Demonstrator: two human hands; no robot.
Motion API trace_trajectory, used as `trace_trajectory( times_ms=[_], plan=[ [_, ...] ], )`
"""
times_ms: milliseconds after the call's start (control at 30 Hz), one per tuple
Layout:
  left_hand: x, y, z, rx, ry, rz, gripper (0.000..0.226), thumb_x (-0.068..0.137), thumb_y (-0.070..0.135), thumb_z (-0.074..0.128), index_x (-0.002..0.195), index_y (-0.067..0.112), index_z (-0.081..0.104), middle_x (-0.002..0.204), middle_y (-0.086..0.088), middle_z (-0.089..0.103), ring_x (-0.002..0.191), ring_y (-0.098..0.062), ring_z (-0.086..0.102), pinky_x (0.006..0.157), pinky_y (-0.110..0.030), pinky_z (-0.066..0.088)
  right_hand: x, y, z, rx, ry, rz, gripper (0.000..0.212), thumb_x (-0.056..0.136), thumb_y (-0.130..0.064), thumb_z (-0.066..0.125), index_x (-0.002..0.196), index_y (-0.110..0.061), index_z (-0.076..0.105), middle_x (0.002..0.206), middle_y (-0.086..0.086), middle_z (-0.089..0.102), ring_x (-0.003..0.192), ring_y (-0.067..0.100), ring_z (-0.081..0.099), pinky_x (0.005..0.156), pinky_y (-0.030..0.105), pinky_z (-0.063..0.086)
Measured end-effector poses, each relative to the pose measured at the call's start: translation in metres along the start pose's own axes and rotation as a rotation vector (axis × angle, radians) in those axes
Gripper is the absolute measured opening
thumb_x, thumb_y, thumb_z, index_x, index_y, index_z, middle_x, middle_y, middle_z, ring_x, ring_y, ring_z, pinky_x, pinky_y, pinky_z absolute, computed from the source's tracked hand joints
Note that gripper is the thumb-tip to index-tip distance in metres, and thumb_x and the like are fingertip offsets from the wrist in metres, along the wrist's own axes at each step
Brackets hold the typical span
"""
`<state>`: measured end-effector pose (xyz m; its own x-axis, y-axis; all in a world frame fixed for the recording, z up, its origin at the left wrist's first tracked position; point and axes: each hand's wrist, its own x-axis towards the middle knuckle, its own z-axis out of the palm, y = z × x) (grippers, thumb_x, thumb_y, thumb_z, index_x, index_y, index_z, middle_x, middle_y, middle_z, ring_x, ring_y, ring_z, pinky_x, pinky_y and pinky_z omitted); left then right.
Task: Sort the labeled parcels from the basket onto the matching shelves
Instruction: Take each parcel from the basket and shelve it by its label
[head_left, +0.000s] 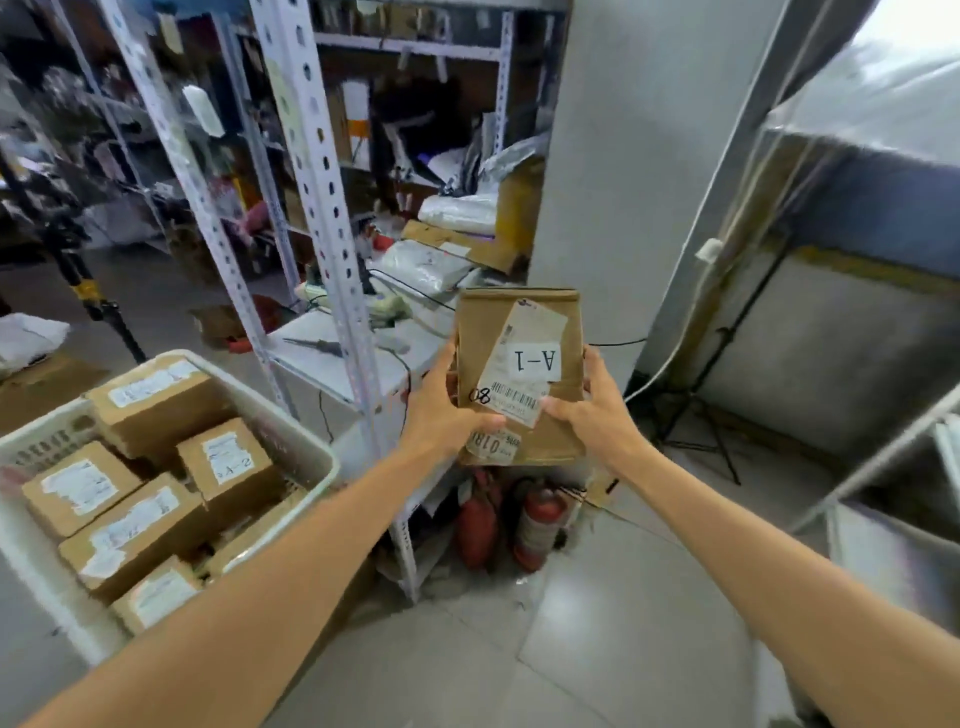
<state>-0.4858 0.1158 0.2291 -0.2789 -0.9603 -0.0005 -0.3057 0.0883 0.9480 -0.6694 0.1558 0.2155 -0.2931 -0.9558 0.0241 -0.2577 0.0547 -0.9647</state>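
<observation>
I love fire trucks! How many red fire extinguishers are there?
2. The left fire extinguisher and right fire extinguisher stand side by side on the floor below the held parcel. Others may be hidden.

A white label (536, 359) reading "A-1", seen upside down, sits on the face of a brown parcel (480, 332). A handwritten "08" (479, 396) in black marker stands on the cardboard near its left edge, beside a barcode sticker (515, 397) whose fine print is too small to read. In the basket (284, 418), a small box (228, 462) bears a label reading "A-2". Labels on the other boxes are blurred.
</observation>
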Motion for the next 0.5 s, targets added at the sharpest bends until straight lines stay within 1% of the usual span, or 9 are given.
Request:
trace_trajectory(
  times_ms=[67, 100, 167, 200, 267, 333, 400, 433, 500],
  plan=[
    [0.018, 0.015, 0.028, -0.020, -0.074, 0.038, 0.110, 0.063, 0.006, 0.086, 0.151, 0.029, 0.022, 0.133, 0.008, 0.048, 0.125, -0.013, 0.045, 0.106, -0.031, 0.038, -0.002, -0.002, -0.032, -0.010, 0.098, 0.011, 0.073, 0.082, -0.002, 0.068, 0.139, -0.030, 0.033, 0.109, -0.016, 0.060, 0.102, 0.004, 0.059, 0.094, 0.043, 0.051],
    [0.026, 0.023, 0.043, -0.034, -0.125, 0.055, 0.109, 0.064, 0.005, 0.085, 0.151, 0.028, 0.022, 0.132, 0.009, 0.047, 0.125, -0.010, 0.043, 0.102, -0.024, 0.036, -0.005, -0.003, -0.048, -0.015, 0.145, 0.021, 0.073, 0.083, -0.001, 0.068, 0.139, -0.031, 0.033, 0.108, -0.017, 0.059, 0.101, 0.004, 0.059, 0.094, 0.041, 0.052],
    [0.040, 0.040, 0.074, -0.064, -0.258, 0.094, 0.109, 0.066, 0.004, 0.084, 0.151, 0.029, 0.021, 0.135, 0.007, 0.047, 0.126, -0.010, 0.043, 0.094, -0.020, 0.038, -0.013, -0.005, -0.081, -0.012, 0.247, 0.047, 0.074, 0.084, -0.001, 0.066, 0.140, -0.032, 0.030, 0.108, -0.016, 0.059, 0.103, 0.006, 0.058, 0.094, 0.042, 0.052],
    [0.045, 0.051, 0.091, -0.082, -0.326, 0.114, 0.109, 0.067, 0.003, 0.083, 0.151, 0.031, 0.020, 0.136, 0.005, 0.047, 0.126, -0.012, 0.042, 0.096, -0.022, 0.039, -0.020, -0.007, -0.098, -0.009, 0.306, 0.055, 0.075, 0.084, 0.000, 0.066, 0.143, -0.030, 0.029, 0.109, -0.014, 0.059, 0.104, 0.008, 0.058, 0.095, 0.043, 0.051],
    [0.050, 0.073, 0.125, -0.088, -0.448, 0.168, 0.111, 0.065, 0.005, 0.084, 0.150, 0.036, 0.020, 0.138, 0.001, 0.048, 0.128, -0.019, 0.045, 0.102, -0.036, 0.042, -0.035, -0.010, -0.131, -0.027, 0.436, 0.076, 0.079, 0.084, -0.002, 0.067, 0.146, -0.026, 0.026, 0.109, -0.013, 0.060, 0.105, 0.008, 0.059, 0.097, 0.044, 0.050],
    [0.050, 0.099, 0.158, -0.115, -0.580, 0.223, 0.114, 0.062, 0.006, 0.085, 0.149, 0.040, 0.020, 0.132, 0.001, 0.053, 0.122, -0.022, 0.052, 0.097, -0.041, 0.049, -0.055, -0.015, -0.160, -0.067, 0.577, 0.094, 0.084, 0.079, -0.016, 0.074, 0.146, -0.027, 0.025, 0.112, -0.010, 0.060, 0.106, 0.010, 0.058, 0.099, 0.047, 0.048],
    [0.045, 0.122, 0.187, -0.134, -0.700, 0.282, 0.117, 0.059, 0.011, 0.086, 0.148, 0.043, 0.019, 0.125, -0.001, 0.057, 0.115, -0.023, 0.058, 0.094, -0.046, 0.052, -0.078, -0.020, -0.184, -0.094, 0.713, 0.113, 0.091, 0.070, -0.030, 0.078, 0.145, -0.029, 0.026, 0.123, -0.004, 0.059, 0.114, 0.017, 0.057, 0.099, 0.051, 0.047],
    [0.041, 0.132, 0.202, -0.131, -0.751, 0.313, 0.118, 0.057, 0.015, 0.086, 0.148, 0.045, 0.018, 0.123, -0.003, 0.058, 0.113, -0.024, 0.059, 0.093, -0.050, 0.052, -0.090, -0.024, -0.194, -0.116, 0.779, 0.125, 0.089, 0.072, -0.030, 0.078, 0.144, -0.029, 0.026, 0.127, -0.002, 0.057, 0.115, 0.018, 0.056, 0.099, 0.052, 0.047],
    [0.031, 0.151, 0.230, -0.144, -0.860, 0.356, 0.116, 0.059, 0.014, 0.086, 0.147, 0.048, 0.018, 0.120, -0.004, 0.059, 0.109, -0.023, 0.061, 0.091, -0.050, 0.053, -0.115, -0.028, -0.213, -0.157, 0.909, 0.143, 0.082, 0.079, -0.020, 0.076, 0.145, -0.028, 0.027, 0.127, -0.003, 0.056, 0.107, 0.013, 0.056, 0.099, 0.048, 0.048]
  ],
)
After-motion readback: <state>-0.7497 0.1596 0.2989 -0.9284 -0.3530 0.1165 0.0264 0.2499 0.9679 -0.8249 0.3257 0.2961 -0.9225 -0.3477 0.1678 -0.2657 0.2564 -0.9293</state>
